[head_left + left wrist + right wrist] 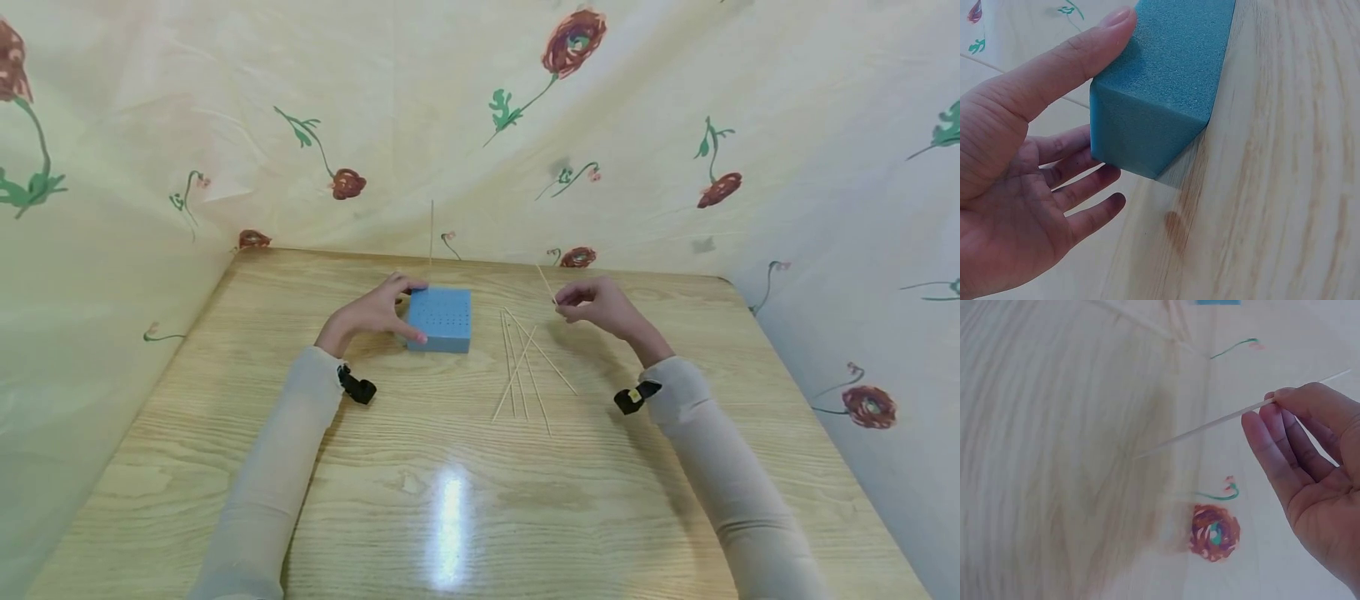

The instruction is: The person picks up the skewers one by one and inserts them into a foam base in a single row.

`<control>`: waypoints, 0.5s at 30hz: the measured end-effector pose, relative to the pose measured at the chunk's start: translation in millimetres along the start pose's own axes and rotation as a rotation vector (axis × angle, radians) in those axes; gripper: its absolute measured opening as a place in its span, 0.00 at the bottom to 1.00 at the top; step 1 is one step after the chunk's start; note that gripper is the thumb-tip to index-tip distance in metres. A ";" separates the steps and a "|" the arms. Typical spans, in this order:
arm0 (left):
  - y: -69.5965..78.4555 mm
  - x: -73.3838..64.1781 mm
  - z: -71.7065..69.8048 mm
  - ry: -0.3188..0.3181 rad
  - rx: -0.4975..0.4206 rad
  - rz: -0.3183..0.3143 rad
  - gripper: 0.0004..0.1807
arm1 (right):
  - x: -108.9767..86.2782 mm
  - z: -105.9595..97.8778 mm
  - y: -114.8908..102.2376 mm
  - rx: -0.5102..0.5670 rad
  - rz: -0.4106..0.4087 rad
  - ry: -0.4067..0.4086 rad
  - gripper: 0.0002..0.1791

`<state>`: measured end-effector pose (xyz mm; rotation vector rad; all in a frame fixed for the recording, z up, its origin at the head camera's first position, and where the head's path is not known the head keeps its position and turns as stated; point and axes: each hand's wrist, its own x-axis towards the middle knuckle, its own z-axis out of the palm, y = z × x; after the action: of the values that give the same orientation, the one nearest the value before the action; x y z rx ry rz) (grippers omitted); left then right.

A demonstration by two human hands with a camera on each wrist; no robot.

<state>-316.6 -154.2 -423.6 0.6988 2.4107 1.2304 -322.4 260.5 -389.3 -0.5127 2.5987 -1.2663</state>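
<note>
A blue foam block (439,321) with rows of small holes in its top sits on the wooden table. My left hand (378,310) holds it from the left side, thumb on the near face and fingers at the far one. In the left wrist view the thumb presses against the foam (1166,56). One thin upright stick (431,233) shows just beyond the block's far edge. To the right, my right hand (597,305) pinches a thin wooden stick (546,283) between thumb and fingertips, above the table. The right wrist view shows this stick (1197,429) slanting out on both sides of the fingers.
Several thin sticks (524,375) lie loosely crossed on the table (360,500) between the block and my right hand. A flower-patterned cloth (450,125) hangs behind the table and along its sides. Each wrist wears a small black camera.
</note>
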 end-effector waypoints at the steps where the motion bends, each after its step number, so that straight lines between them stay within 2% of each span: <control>1: 0.1 0.1 -0.3 0.001 0.000 -0.001 0.53 | 0.2 0.3 -1.1 0.013 -0.012 0.008 0.14; 8: -0.7 0.9 -0.4 0.005 0.017 0.002 0.54 | 4.0 3.7 -10.5 0.125 -0.062 0.067 0.14; 15: -2.1 2.2 0.6 0.010 0.018 0.008 0.53 | 10.7 9.7 -28.7 0.247 -0.162 0.134 0.11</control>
<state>-318.7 -153.6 -425.8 0.7099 2.4320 1.2201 -322.7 232.8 -372.9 -0.6203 2.4959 -1.7007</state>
